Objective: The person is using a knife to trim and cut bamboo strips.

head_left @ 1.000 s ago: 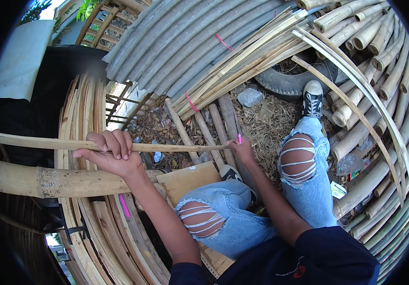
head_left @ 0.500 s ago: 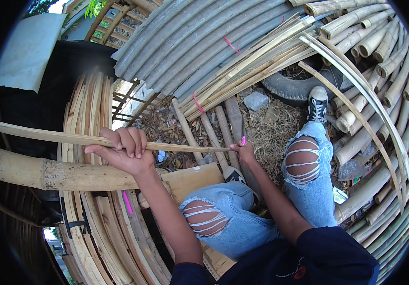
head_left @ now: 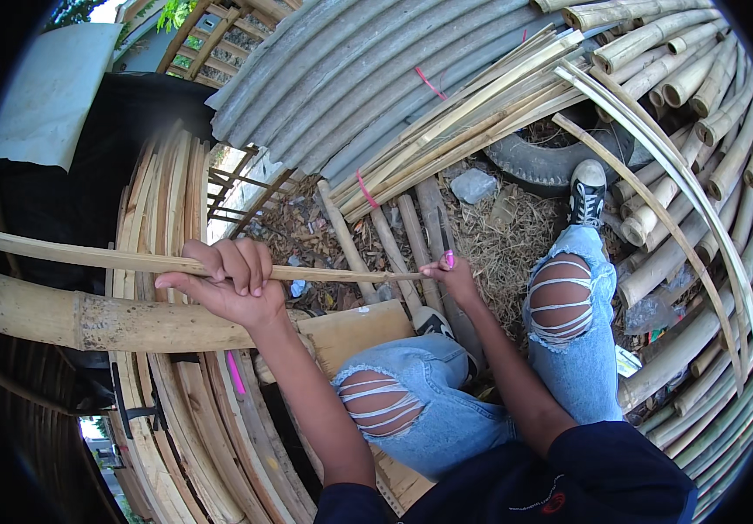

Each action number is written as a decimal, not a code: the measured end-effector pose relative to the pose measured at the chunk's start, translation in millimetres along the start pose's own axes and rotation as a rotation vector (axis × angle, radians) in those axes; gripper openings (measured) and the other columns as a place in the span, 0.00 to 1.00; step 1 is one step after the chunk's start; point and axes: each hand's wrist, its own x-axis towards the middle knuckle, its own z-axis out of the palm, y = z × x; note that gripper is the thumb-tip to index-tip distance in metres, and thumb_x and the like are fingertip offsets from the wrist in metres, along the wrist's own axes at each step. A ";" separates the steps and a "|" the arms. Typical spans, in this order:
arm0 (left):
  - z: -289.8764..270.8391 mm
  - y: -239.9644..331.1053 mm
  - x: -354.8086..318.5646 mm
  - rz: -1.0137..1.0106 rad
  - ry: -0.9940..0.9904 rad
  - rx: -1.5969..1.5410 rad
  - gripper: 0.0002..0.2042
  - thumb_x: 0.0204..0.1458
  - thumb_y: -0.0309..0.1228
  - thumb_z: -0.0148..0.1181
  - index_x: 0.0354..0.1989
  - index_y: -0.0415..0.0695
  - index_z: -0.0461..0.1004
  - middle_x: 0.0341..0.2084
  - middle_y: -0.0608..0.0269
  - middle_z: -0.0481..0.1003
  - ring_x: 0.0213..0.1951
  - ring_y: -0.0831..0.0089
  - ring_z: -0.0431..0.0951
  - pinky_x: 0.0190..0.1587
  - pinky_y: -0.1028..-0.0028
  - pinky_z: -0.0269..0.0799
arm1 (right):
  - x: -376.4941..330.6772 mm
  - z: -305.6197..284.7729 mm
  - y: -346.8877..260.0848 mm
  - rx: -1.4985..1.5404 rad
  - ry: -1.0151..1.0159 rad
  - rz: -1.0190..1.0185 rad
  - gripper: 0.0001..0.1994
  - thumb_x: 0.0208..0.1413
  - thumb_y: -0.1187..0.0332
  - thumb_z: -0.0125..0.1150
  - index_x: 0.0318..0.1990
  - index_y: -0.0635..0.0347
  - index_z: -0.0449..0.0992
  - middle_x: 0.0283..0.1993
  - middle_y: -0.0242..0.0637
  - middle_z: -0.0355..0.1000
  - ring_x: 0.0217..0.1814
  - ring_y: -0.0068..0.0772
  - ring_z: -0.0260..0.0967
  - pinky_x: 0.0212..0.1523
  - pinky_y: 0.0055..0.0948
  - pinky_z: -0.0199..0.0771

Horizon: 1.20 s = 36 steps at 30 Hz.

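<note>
A long, pale bamboo strip [head_left: 324, 274] runs nearly level across the view, from the left rim to my right hand. My left hand [head_left: 235, 278] is closed on it, fingers curled over the top and thumb stretched to the left beneath it. At the strip's thin right end my right hand [head_left: 453, 278] is closed, and a small pink item [head_left: 450, 259] pokes up from its fingers; its kind I cannot make out. Just below the strip lies a thick bamboo pole [head_left: 158, 325], its right end behind my left wrist.
Split bamboo slats [head_left: 180, 410] are stacked at left. A tied bundle of strips [head_left: 464, 122] leans beside corrugated sheets [head_left: 333, 79]. An old tire [head_left: 525, 166] lies near my shoe. Bamboo poles [head_left: 656, 227] and bent strips [head_left: 700, 205] fill the right side.
The strip's left end has dipped slightly. Both hands keep their hold, with hardly any shift.
</note>
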 end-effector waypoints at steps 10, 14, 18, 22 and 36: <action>-0.2 -0.2 0.0 0.002 -0.012 0.000 0.26 0.52 0.59 0.32 0.14 0.51 0.51 0.01 0.72 0.49 0.04 0.86 0.43 0.05 0.87 0.38 | -1.1 9.7 -10.3 -0.029 -0.098 -0.018 0.18 0.40 0.86 0.58 0.18 0.55 0.54 0.26 0.41 0.71 0.40 0.34 0.73 0.41 0.28 0.72; 1.3 -0.9 -0.3 0.002 -0.012 0.004 0.26 0.52 0.59 0.32 0.14 0.51 0.51 0.01 0.72 0.49 0.04 0.86 0.43 0.05 0.87 0.38 | -2.2 10.8 -9.4 -0.045 -0.098 -0.028 0.18 0.40 0.86 0.58 0.18 0.55 0.55 0.26 0.41 0.71 0.38 0.32 0.72 0.41 0.28 0.72; 1.0 -0.9 0.0 0.006 -0.025 0.020 0.26 0.52 0.59 0.33 0.13 0.51 0.51 0.01 0.72 0.49 0.04 0.86 0.43 0.05 0.87 0.38 | -6.4 17.6 -15.0 -0.072 -0.055 -0.022 0.16 0.42 0.85 0.57 0.19 0.57 0.56 0.27 0.39 0.71 0.34 0.27 0.70 0.38 0.25 0.70; 0.7 -1.0 -0.1 0.007 -0.026 0.010 0.26 0.52 0.59 0.32 0.14 0.51 0.51 0.01 0.72 0.49 0.04 0.86 0.43 0.05 0.86 0.38 | -8.9 21.7 -19.4 -0.187 -0.026 -0.042 0.14 0.44 0.83 0.56 0.20 0.58 0.57 0.25 0.34 0.69 0.30 0.23 0.66 0.34 0.23 0.67; -3.7 0.0 -0.2 0.015 -0.007 0.013 0.26 0.53 0.59 0.32 0.14 0.51 0.51 0.01 0.72 0.49 0.04 0.86 0.43 0.05 0.87 0.38 | -0.2 12.3 -27.6 -0.318 0.284 -0.084 0.15 0.45 0.76 0.60 0.18 0.59 0.57 0.20 0.30 0.63 0.25 0.19 0.60 0.27 0.23 0.61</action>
